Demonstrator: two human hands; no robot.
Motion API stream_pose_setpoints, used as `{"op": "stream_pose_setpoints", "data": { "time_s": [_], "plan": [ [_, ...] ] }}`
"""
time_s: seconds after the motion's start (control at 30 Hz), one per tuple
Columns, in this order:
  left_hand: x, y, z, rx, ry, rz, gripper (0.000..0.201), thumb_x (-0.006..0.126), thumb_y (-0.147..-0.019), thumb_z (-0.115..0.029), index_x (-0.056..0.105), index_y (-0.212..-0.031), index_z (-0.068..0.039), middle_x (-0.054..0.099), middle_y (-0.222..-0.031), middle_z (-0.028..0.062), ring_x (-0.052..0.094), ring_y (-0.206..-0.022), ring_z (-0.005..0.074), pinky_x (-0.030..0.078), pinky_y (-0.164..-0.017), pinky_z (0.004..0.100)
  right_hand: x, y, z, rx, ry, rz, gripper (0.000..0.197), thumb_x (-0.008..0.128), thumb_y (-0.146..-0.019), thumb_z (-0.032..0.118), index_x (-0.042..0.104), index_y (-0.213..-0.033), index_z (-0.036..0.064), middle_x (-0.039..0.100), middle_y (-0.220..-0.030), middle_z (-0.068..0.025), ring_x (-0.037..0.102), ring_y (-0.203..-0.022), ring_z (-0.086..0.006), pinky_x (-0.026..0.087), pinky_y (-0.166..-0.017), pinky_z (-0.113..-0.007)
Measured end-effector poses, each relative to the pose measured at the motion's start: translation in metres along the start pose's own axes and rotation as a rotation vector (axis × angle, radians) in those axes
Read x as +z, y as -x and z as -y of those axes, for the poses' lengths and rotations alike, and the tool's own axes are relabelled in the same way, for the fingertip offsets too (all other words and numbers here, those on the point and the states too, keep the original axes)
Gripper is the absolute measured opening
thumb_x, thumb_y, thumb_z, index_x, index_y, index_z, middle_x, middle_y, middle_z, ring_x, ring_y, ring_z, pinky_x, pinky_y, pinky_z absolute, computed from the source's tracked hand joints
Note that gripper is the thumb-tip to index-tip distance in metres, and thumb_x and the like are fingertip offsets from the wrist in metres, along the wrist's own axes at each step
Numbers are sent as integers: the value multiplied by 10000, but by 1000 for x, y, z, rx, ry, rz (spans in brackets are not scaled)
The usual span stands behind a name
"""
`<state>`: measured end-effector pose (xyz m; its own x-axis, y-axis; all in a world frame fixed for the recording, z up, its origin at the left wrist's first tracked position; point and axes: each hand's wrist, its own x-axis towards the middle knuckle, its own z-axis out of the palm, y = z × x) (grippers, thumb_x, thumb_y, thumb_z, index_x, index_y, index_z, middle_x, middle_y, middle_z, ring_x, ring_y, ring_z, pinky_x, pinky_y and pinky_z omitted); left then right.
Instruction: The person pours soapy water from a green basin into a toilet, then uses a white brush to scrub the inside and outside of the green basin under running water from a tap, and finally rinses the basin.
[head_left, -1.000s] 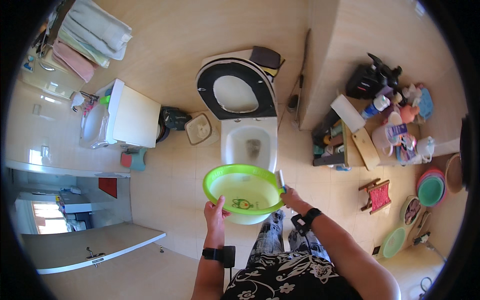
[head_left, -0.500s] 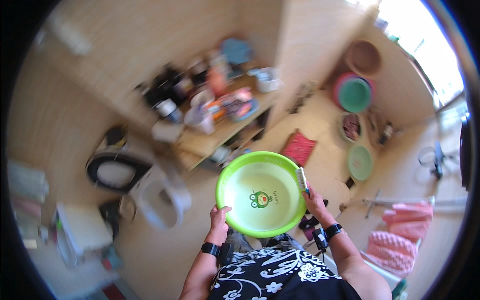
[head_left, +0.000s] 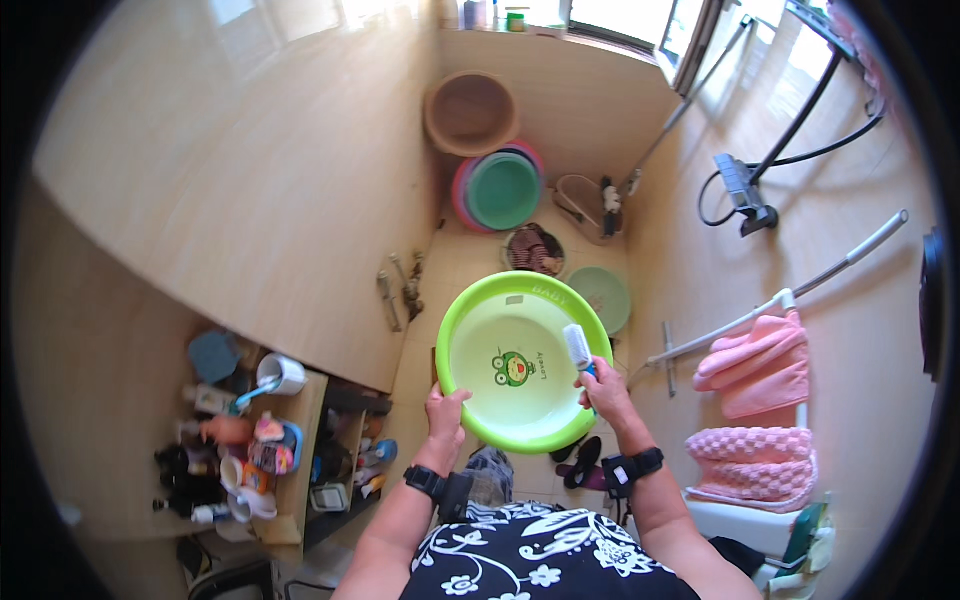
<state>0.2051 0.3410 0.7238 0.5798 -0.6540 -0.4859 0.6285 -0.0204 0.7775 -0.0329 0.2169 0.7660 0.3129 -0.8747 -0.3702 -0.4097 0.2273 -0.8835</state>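
A round basin (head_left: 480, 296) with a bright green rim and a pale inside, printed with a cartoon frog, is in front of my body. My left hand (head_left: 446, 415) grips its near-left rim, thumb over the edge. At the right rim, my right hand (head_left: 610, 396) is closed around the blue handle of a scrub brush (head_left: 577, 346). The brush's white bristled head points up and away over the basin's inside. Whether the right fingers also clasp the rim underneath is hidden.
Ahead stand stacked basins (head_left: 503, 192), a brown tub (head_left: 471, 112), a basin of dark clothes (head_left: 534, 250) and a pale green basin (head_left: 601, 298). At left is a crowded shelf (head_left: 300, 440). Pink towels (head_left: 752, 466) hang at right, below a wall-mounted hose fixture (head_left: 743, 195).
My view has swung to the right, bringing the far wall and stacked basins ahead. Both hands still carry the basin, and the brush now lies farther over its inside.
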Motion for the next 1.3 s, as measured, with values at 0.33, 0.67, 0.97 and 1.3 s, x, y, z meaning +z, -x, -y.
{"op": "stream_pose_setpoints", "data": {
  "time_s": [0.33,0.67,0.97,1.3],
  "plan": [
    [221,-111,16,-220,-74,338,208,648,-765,-23,596,-965,-6,643,-865,77,616,-719,157,511,-649,272,-84,-133,-5,235,-183,-148,374,447,-881,91,417,-1247,19,595,-996,-162,645,-760,-208,534,-625,-300],
    [387,-203,44,-202,-168,478,218,641,-754,-11,584,-963,9,640,-881,90,621,-720,169,514,-657,279,-250,-243,70,-63,-597,-461,268,559,-899,250,583,-1064,40,614,-839,-29,588,-732,-85,505,-654,-235],
    [499,-257,50,-298,-163,513,238,628,-746,3,580,-979,-5,635,-867,78,619,-731,179,516,-666,286,-339,-361,127,-26,-1005,-631,362,516,-893,447,550,-766,110,443,-566,59,414,-460,-34,396,-427,-203],
    [570,-336,37,-583,-421,673,270,604,-756,-63,556,-1012,10,618,-910,109,615,-774,214,514,-710,312,-355,-415,131,-31,-1096,-800,476,483,-877,536,446,-630,131,314,-500,55,287,-423,-65,277,-422,-224]
  ]
}}
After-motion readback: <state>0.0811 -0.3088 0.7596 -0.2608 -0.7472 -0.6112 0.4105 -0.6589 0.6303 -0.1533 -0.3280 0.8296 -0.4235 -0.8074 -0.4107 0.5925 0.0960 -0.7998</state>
